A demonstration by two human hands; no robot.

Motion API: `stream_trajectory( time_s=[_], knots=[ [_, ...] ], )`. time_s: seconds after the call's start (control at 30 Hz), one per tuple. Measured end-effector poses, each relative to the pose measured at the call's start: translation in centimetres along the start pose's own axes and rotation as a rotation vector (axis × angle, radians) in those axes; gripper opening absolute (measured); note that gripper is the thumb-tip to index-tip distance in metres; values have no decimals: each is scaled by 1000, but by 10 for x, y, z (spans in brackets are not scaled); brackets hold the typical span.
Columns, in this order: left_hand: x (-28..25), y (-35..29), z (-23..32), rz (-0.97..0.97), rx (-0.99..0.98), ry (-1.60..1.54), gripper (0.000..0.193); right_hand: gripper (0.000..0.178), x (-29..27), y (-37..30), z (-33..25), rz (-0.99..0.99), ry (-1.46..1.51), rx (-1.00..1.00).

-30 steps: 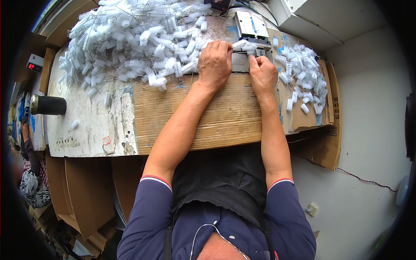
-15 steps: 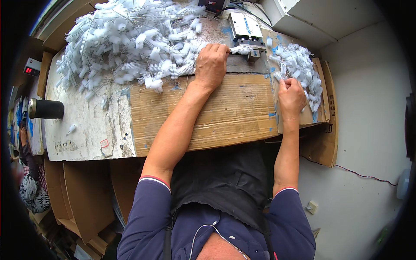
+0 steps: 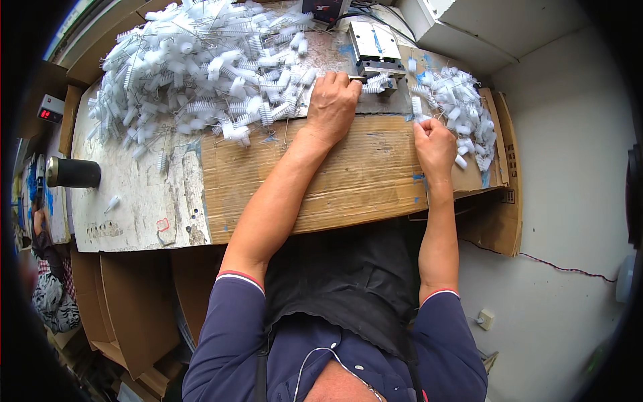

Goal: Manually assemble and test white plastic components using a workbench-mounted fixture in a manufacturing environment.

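Small white bristle brushes with thin wire stems lie heaped in a large pile (image 3: 194, 74) at the left and a smaller pile (image 3: 462, 107) at the right. My right hand (image 3: 435, 149) pinches one brush (image 3: 416, 107), its white bristles standing up beyond the fingertips. My left hand (image 3: 333, 110) is closed, with its fingertips beside the metal fixture (image 3: 376, 43). What those fingers grip is hidden; a thin strip shows at their tips. Another white brush (image 3: 375, 84) sits just right of them, at the fixture's front block.
Flattened cardboard (image 3: 315, 174) covers the bench front under my forearms. At the left are a dark cylindrical jar (image 3: 74, 173), a single loose white piece (image 3: 112, 202) and a small box with a red display (image 3: 50, 108). Behind the fixture run black cables. Far left, another person's arm shows.
My right hand has moved left, away from the small pile, with the brush in its pinch. My left hand has shifted slightly right and down; the brush beside it now lies more tilted.
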State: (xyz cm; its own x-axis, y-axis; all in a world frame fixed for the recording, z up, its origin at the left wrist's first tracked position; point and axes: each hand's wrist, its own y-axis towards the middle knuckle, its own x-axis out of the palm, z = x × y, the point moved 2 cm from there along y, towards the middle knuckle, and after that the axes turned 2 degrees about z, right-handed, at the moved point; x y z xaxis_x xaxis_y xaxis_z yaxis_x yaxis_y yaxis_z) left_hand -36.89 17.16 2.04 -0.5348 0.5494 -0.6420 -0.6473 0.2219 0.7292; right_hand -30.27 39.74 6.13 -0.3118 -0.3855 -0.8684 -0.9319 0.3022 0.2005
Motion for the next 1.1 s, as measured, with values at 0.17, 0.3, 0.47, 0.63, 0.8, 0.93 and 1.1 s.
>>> stream_trajectory(
  time_s=[0.17, 0.3, 0.47, 0.63, 0.8, 0.93, 1.1],
  knots=[
    [-2, 0, -1, -32, -22, 68, 10, 21, 11, -12, -10, 7, 38, -81],
    [-4, -3, -8, 17, -191, -3, 12, 19, 31, -31, -34, -36, 222, -184],
    [-5, -2, -9, 187, -337, -175, 12, 19, 53, -14, -52, 119, 208, -286],
    [-6, -3, -10, 188, -311, -181, 13, 23, 66, -1, -61, 150, 190, -247],
    [-7, -2, -9, 190, -303, -188, 15, 23, 66, 5, -65, 136, 187, -171],
    [-8, -2, -10, 204, -296, -148, 15, 24, 70, 6, -64, 154, 151, -173],
    [-8, -1, -9, 252, -265, -146, 15, 26, 68, 9, -64, 134, 184, -165]
  ],
)
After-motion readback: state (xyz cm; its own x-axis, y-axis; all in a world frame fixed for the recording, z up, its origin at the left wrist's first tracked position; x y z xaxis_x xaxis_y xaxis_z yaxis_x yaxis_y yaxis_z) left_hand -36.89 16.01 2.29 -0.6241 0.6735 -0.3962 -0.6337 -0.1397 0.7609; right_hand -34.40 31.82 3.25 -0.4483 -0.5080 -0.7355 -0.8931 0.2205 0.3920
